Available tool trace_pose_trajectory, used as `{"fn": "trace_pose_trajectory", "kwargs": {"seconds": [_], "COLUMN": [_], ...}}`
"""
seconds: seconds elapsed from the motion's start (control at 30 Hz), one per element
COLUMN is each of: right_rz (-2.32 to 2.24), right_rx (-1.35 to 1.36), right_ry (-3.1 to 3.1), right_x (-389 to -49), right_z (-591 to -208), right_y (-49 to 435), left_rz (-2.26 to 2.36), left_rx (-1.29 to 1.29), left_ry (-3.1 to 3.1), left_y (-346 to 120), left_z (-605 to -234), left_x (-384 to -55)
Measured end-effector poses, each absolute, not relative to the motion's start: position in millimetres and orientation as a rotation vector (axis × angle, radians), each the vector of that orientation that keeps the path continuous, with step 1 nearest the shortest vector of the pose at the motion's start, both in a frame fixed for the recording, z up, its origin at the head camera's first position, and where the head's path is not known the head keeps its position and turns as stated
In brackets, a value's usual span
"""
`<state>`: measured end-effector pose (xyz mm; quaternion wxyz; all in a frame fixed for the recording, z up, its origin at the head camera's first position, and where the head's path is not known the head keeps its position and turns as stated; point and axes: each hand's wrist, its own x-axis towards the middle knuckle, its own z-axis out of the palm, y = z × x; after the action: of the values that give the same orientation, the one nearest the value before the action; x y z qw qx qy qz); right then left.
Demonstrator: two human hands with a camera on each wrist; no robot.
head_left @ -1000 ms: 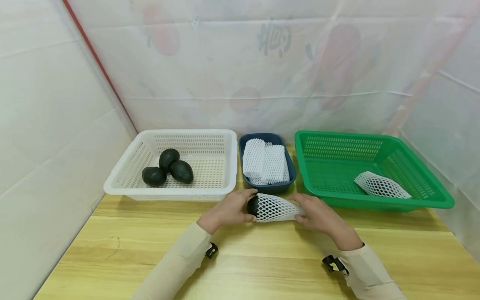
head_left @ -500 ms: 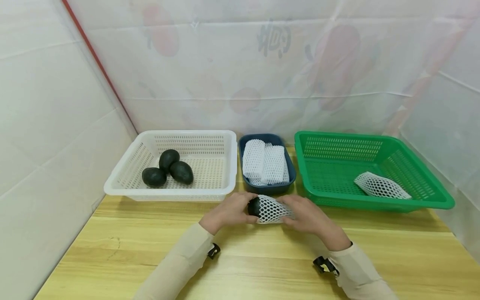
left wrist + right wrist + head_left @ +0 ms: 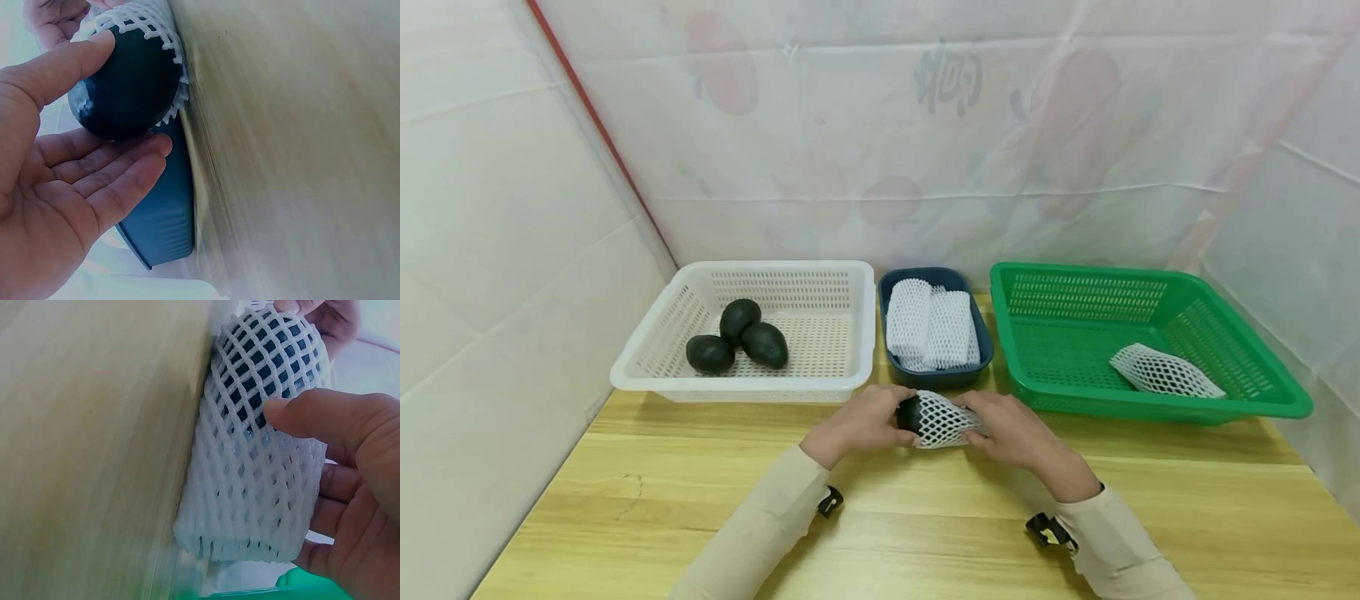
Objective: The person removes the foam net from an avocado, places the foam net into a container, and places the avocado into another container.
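A dark avocado (image 3: 907,414) lies on its side near the table's middle, partly inside a white foam net sleeve (image 3: 942,419). Its left end is bare. My left hand (image 3: 865,423) holds that bare end, thumb on one side at the net's edge and fingers on the other, as the left wrist view shows. With thumb and fingers, my right hand (image 3: 1011,429) grips the net sleeve around the avocado. In the right wrist view the net's mesh (image 3: 250,481) is stretched over the avocado, and its tail hangs loose past the fingers.
A white basket (image 3: 741,383) at the left holds several dark avocados (image 3: 763,344). Behind my hands, a blue bin (image 3: 936,379) contains folded net sleeves (image 3: 949,327). At the right, a green basket (image 3: 1060,333) has one netted avocado (image 3: 1165,372) in it.
My right hand has moved left along the net sleeve, closer to my left hand, and grips it nearer the avocado. My left hand has barely shifted.
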<state>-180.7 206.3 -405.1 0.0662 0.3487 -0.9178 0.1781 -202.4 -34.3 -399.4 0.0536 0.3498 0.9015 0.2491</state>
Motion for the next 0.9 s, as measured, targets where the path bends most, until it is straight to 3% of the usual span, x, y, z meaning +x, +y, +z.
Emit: {"fn": "trace_pose_trajectory", "kwargs": {"seconds": [0.9], "right_rz": [0.503], "right_rx": [1.049], "right_ry": [-2.701], "right_x": [-180], "right_z": [-405], "right_y": [213], "left_rz": [0.959], "left_rx": [1.019], "left_ry": [2.64], "left_y": [-54], "left_z": [-406], "left_x": [-202]}}
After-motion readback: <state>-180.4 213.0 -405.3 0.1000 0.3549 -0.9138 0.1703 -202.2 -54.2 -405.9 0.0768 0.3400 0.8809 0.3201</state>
